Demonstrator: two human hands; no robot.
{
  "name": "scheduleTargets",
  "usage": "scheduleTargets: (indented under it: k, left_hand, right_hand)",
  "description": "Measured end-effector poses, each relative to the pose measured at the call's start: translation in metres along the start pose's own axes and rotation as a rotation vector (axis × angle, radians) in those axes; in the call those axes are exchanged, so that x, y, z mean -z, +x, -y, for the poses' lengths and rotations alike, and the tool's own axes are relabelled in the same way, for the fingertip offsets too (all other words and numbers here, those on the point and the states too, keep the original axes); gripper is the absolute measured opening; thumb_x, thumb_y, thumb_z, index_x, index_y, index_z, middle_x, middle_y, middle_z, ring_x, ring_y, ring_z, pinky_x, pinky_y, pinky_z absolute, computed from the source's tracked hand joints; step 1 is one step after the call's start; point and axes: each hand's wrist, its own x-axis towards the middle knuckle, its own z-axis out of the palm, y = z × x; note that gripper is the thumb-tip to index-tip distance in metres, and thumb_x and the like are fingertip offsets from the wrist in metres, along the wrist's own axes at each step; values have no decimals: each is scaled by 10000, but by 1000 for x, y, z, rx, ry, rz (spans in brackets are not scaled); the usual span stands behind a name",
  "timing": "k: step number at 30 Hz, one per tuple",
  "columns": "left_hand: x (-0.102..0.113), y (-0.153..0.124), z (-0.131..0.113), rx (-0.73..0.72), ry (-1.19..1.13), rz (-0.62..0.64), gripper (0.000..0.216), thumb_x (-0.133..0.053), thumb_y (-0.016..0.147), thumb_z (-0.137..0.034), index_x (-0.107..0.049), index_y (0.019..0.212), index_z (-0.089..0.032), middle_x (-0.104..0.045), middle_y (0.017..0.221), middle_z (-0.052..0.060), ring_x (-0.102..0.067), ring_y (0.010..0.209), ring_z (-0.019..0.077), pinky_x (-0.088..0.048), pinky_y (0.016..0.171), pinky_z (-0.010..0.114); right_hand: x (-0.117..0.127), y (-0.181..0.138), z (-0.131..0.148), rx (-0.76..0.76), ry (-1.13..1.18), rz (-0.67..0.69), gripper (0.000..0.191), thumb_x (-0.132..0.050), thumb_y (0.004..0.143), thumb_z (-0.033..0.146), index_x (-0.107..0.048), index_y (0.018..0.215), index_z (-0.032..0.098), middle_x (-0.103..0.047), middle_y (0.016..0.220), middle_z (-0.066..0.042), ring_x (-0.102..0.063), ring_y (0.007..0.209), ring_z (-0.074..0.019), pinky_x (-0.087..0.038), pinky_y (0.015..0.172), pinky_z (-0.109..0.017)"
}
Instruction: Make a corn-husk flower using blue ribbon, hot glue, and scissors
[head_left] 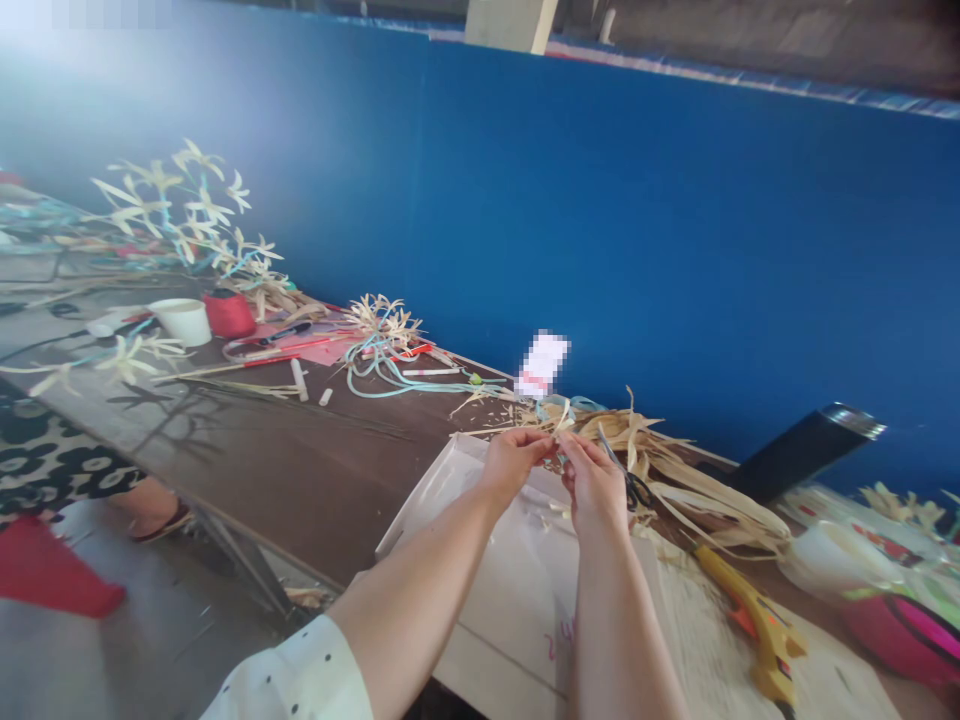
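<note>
My left hand (517,462) and my right hand (598,485) meet over a white box lid (517,540), fingertips pinched together. Between them sticks up a small pale strip of dried husk (562,416), which both hands seem to grip; its lower part is hidden by the fingers. Scissors with black handles (639,491) lie just right of my right hand, partly covered by it. Behind and beside them spreads a heap of dried husk strips (675,465).
A yellow glue gun (754,630) rests at the right, near a black flask (806,455) and a pink round container (904,635). Leftward are husk flowers on blue stems (382,325), a white cup (184,320) and red thread (229,314). A blue wall (600,220) stands behind.
</note>
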Motion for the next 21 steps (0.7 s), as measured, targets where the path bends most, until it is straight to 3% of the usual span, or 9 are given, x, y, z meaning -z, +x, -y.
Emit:
scheduleTargets:
  k: [5,13,21]
  left_hand:
    - [0,0,1,-20,-3,-6,262,-715,616,-337,-692,757,-117,-648,671,36,-557,624,111,-438,655,252]
    - [1,0,2,-27,15,29,274,-714,621,-340,-700,778,-116,-651,687,41,-555,634,115,-440,657,255]
    - [-4,-6,-8,28,-13,30,295,-749,558,-359,-684,714,-117,-621,605,18,-512,562,93,-411,595,237]
  right_hand:
    - [3,2,-3,80,-75,-30,355,-780,549,416,-688,742,133,-503,493,38,-319,395,-38,-230,350,-174]
    - [2,1,3,39,31,-18,398,-779,534,373,-683,849,150,-633,687,-8,-369,412,-29,-253,357,-160]
    - [2,3,1,39,80,6,351,-799,496,319,-644,764,153,-508,498,55,-351,388,-35,-213,345,-157]
